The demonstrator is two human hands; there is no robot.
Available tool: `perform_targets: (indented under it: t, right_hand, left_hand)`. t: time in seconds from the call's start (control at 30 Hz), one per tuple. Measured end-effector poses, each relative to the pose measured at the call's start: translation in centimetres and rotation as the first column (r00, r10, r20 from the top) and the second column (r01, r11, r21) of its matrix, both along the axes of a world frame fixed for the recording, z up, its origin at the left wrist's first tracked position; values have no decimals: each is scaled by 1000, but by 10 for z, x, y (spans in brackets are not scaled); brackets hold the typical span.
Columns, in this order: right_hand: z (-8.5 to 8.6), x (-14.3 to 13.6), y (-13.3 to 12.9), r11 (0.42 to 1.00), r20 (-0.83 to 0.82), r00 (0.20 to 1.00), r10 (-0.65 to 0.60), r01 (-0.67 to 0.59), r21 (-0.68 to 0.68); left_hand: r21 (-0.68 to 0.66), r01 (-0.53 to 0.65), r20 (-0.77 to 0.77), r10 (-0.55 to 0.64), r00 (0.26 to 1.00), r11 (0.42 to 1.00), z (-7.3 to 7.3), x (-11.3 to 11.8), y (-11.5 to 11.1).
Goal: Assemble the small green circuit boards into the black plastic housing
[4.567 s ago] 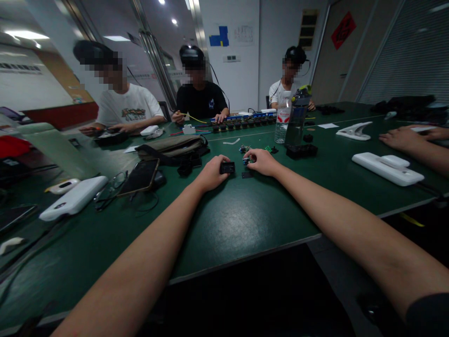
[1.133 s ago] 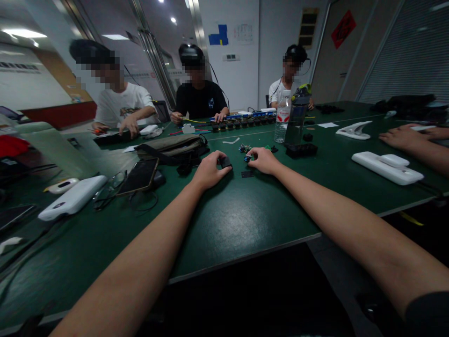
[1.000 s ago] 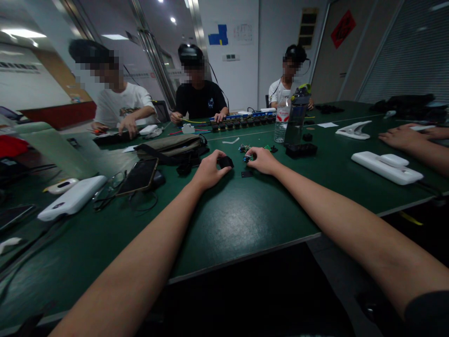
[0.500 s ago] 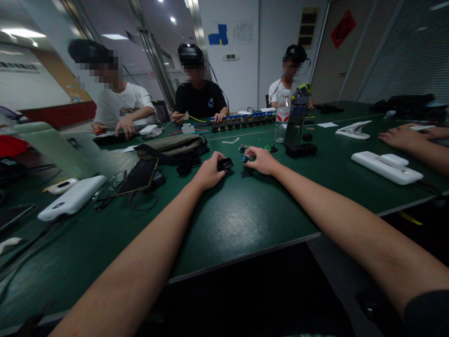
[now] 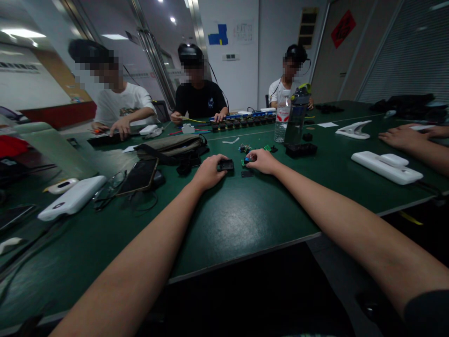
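Observation:
My left hand (image 5: pixel 211 171) is closed on the side of a small black plastic case (image 5: pixel 226 164), whose hollow inside faces up. Between the fingers of my right hand (image 5: pixel 264 161) is a small green circuit board (image 5: pixel 243 163) with blue parts or wires on it; the fingertips partly cover it. A flat black piece (image 5: pixel 247 174) lies on the green table just below that board. Behind my right hand sits a small heap of wired electronic parts (image 5: pixel 244 148), with more green boards (image 5: pixel 268 148) beside it.
A black tray (image 5: pixel 300 150), a water bottle (image 5: pixel 281 119) and a dark drinking bottle (image 5: pixel 296 117) stand right of my hands. Left are a bag (image 5: pixel 168 149), a phone (image 5: pixel 138 176) and a white device (image 5: pixel 72 197). Several people work around the table; another person's hand (image 5: pixel 403 138) rests at right.
The black case in my left hand has tipped so its open side shows more. My right hand has lowered slightly, and the green board at its fingertips is now visible.

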State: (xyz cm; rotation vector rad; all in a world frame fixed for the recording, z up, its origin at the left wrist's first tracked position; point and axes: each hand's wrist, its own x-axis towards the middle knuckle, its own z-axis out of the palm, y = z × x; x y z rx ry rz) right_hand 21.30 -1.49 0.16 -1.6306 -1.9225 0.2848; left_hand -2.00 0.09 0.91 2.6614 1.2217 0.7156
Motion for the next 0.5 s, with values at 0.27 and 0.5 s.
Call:
perform_targets:
  t: [0.27, 0.5]
  right_hand:
    - [-2, -2, -1, 997, -8, 997, 74, -74, 12]
    - [-1, -4, -3, 988, -25, 989, 147, -146, 42]
  left_hand:
    - [12, -20, 27, 20, 999, 1000, 1, 1, -1]
    - [17, -29, 31, 29, 999, 999, 2, 2, -3]
